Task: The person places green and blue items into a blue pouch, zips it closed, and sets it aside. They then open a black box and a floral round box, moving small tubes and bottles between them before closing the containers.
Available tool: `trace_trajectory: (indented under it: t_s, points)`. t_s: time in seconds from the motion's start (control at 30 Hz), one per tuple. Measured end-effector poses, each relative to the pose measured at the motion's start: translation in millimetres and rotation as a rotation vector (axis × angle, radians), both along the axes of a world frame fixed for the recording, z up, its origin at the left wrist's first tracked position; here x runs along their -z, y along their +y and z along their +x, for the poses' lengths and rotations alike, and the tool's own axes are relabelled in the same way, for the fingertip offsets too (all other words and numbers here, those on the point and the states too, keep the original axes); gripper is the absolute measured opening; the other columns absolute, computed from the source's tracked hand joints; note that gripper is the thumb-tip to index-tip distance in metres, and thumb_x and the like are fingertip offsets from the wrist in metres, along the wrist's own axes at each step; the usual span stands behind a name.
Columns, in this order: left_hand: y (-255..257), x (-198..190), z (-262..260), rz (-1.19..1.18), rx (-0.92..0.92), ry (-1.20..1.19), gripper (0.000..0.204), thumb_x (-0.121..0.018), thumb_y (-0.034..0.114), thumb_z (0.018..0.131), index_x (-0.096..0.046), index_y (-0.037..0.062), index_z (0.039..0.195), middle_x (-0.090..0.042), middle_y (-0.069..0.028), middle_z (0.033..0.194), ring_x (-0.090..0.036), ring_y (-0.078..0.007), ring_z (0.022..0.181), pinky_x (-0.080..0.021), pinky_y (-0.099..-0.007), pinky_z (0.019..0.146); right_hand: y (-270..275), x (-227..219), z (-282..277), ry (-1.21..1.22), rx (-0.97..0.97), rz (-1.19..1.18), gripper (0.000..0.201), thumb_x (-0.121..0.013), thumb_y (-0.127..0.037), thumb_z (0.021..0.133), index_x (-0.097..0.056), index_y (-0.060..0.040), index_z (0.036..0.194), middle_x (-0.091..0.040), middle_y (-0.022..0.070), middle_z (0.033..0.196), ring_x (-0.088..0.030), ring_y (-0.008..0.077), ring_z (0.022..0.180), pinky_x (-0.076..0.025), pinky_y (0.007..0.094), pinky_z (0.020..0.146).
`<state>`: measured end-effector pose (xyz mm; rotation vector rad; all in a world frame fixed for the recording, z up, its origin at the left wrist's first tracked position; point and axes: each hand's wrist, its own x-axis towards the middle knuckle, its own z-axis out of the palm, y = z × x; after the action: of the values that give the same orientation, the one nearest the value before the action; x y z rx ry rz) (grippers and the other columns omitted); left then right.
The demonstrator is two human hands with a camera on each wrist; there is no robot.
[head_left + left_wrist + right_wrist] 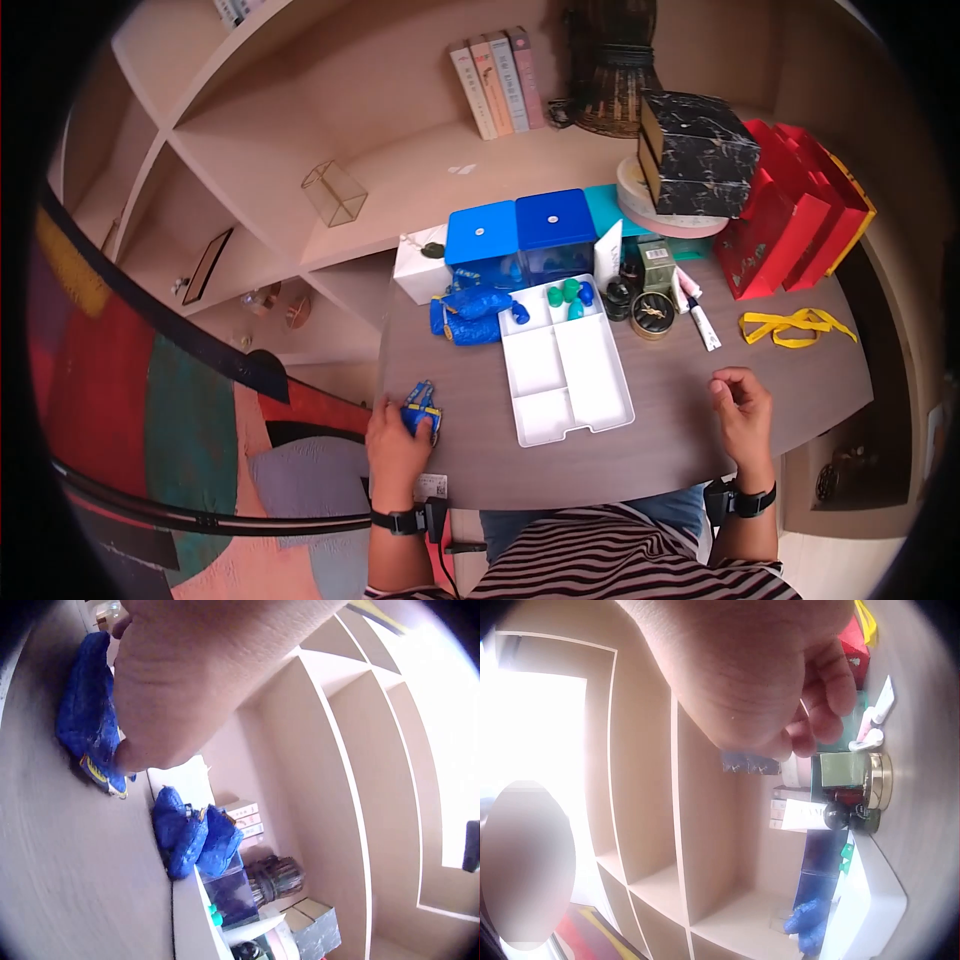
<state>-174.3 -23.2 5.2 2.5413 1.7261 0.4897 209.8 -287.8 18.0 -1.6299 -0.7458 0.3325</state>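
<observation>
At the left edge of the table, my left hand (pixel 396 448) grips a small blue packet (pixel 424 416) with a yellow band. The left wrist view shows the thumb against the shiny blue packet (pixel 86 712), which sits low over the tabletop. My right hand (pixel 743 412) is held above the right side of the table, fingers loosely curled, nothing in them. Between the hands lies a white divided tray (pixel 566 392). Small green pieces (pixel 571 290) and a blue piece (pixel 586 293) sit in its far compartment. More crinkled blue packets (pixel 470 315) lie left of the tray.
Behind the tray stand two blue-lidded boxes (pixel 553 218) and a white box (pixel 420 268). Dark jars, a round gold-rimmed tin (pixel 652 315) and tubes (pixel 704 325) are right of it. Farther right are a yellow ribbon (pixel 797 327), red bags (pixel 775 225) and a black marbled box (pixel 705 155).
</observation>
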Motion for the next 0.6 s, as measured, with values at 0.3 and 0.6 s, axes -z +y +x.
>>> trace_trajectory:
  t_s: [0.3,0.6]
  points:
    - [-27.8,-17.2,11.1,-0.136,-0.067,0.109,0.053,-0.07,0.028,0.083,-0.059,0.0029,0.128,-0.062,-0.0244,0.131,-0.061,-0.0436,0.115,-0.05,-0.0509,0.097,4.4,-7.5,-9.1,0.069,0.032,-0.016,0.01,-0.069,-0.008,0.096,-0.066,-0.0002,0.101,-0.061,-0.0037,0.077,-0.053,0.0031,0.068,-0.044,0.0206,0.061]
    - [-54.2,-35.0,41.5,-1.032,0.34,-1.414,0.039,-0.055,0.012,0.092,-0.053,-0.0014,0.129,-0.065,-0.0147,0.117,-0.067,-0.0268,0.104,-0.059,-0.0453,0.086,35.9,-13.9,-50.6,0.066,-0.276,0.022,0.016,-0.074,-0.009,0.091,-0.069,-0.0033,0.106,-0.067,0.0009,0.085,-0.058,0.0061,0.07,-0.047,0.0221,0.064]
